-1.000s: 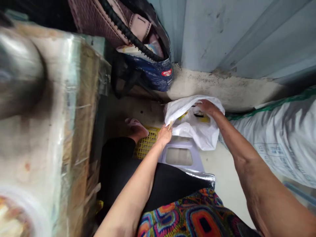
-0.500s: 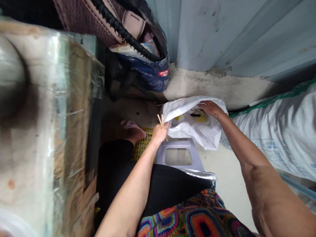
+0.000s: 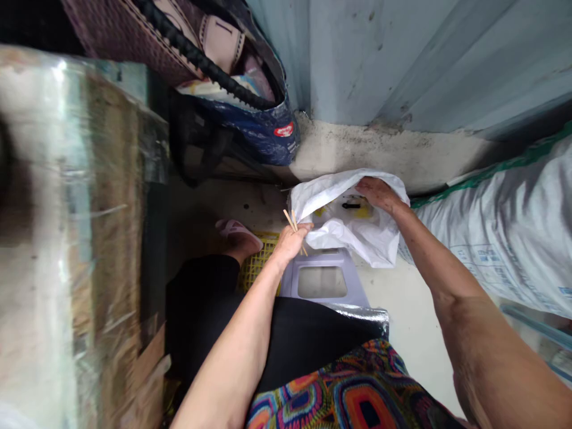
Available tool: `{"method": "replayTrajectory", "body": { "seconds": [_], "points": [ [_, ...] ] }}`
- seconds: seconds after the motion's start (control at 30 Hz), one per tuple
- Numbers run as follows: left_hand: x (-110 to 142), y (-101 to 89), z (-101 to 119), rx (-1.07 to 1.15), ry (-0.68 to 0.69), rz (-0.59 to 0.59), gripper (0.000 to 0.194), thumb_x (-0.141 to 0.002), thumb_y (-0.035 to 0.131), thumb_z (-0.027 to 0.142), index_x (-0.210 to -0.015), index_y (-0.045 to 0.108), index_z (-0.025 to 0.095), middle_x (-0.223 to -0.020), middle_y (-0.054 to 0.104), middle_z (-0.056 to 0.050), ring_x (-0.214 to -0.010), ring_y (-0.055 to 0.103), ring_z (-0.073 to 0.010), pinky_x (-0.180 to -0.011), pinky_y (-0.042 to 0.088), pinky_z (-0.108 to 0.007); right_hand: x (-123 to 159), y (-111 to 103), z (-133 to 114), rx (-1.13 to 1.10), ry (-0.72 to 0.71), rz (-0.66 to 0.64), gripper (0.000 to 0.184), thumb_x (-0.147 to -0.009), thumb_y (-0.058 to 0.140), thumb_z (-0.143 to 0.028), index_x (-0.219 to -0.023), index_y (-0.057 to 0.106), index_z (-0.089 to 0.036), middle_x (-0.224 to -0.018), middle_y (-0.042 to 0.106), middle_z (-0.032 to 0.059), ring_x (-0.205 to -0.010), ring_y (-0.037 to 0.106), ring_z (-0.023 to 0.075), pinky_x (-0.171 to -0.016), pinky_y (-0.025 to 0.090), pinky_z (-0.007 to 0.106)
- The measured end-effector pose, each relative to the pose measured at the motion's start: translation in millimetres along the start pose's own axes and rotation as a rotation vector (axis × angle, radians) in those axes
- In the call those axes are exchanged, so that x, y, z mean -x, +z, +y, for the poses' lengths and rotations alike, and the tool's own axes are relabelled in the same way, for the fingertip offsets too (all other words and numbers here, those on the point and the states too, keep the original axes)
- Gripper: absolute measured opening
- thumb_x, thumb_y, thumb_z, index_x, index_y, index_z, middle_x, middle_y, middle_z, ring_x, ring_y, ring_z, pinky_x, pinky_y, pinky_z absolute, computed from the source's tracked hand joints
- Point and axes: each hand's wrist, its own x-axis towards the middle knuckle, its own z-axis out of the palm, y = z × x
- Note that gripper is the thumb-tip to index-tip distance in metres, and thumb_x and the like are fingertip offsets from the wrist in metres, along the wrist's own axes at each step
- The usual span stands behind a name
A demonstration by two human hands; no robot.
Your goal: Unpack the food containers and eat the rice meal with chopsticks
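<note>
A white plastic bag (image 3: 357, 238) rests on a pale purple plastic stool (image 3: 326, 283) in front of my knees. My left hand (image 3: 292, 241) is closed on the bag's near left rim and on two thin wooden sticks (image 3: 291, 221) that poke up from the fist. My right hand (image 3: 378, 193) grips the far rim of the bag and holds it open. Inside the bag yellow and white items (image 3: 353, 208) show; I cannot make out what they are.
A table edge wrapped in clear plastic (image 3: 111, 196) runs along the left. A dark blue bag stuffed with things (image 3: 254, 119) stands by the grey metal wall. A large white woven sack (image 3: 500, 238) lies at the right. A yellow basket (image 3: 259, 262) sits under my foot.
My left hand drew back from the bag's mouth, and the two sticks now stand up from it. The right hand stays on the far rim. The view drifted right.
</note>
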Motion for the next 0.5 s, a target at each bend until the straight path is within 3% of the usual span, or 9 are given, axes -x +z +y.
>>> {"method": "replayTrajectory", "body": {
  "seconds": [0.27, 0.37, 0.5],
  "points": [
    [0.6, 1.0, -1.4, -0.003, 0.026, -0.035, 0.015, -0.092, 0.057, 0.021, -0.097, 0.066, 0.010, -0.107, 0.063, -0.006, -0.112, 0.054, -0.0203, -0.109, 0.033, -0.043, -3.2, 10.8, 5.8, 0.104, 0.024, -0.032, 0.024, -0.097, 0.051, -0.030, -0.108, 0.059, -0.010, -0.105, 0.060, 0.0080, -0.099, 0.058, 0.0190, -0.090, 0.048, 0.040],
    [0.7, -0.4, -3.4, -0.003, 0.030, -0.031, 0.015, -0.092, 0.057, 0.022, -0.097, 0.066, 0.011, -0.107, 0.063, -0.006, -0.112, 0.054, -0.0205, -0.109, 0.033, -0.043, -8.0, 36.8, 5.1, 0.206, 0.035, -0.138, 0.023, -0.096, 0.053, -0.030, -0.106, 0.060, -0.010, -0.106, 0.060, 0.0083, -0.099, 0.058, 0.0193, -0.088, 0.050, 0.039],
    [1.5, -2.1, -4.3, 0.015, 0.022, -0.006, 0.014, -0.091, 0.057, 0.019, -0.097, 0.066, 0.011, -0.106, 0.063, -0.006, -0.111, 0.054, -0.0205, -0.108, 0.034, -0.043, -14.8, 90.6, 0.3, 0.354, 0.020, -0.320, 0.025, -0.095, 0.055, -0.029, -0.112, 0.058, -0.011, -0.108, 0.058, 0.0083, -0.096, 0.059, 0.0188, -0.086, 0.051, 0.038]
  ]
}}
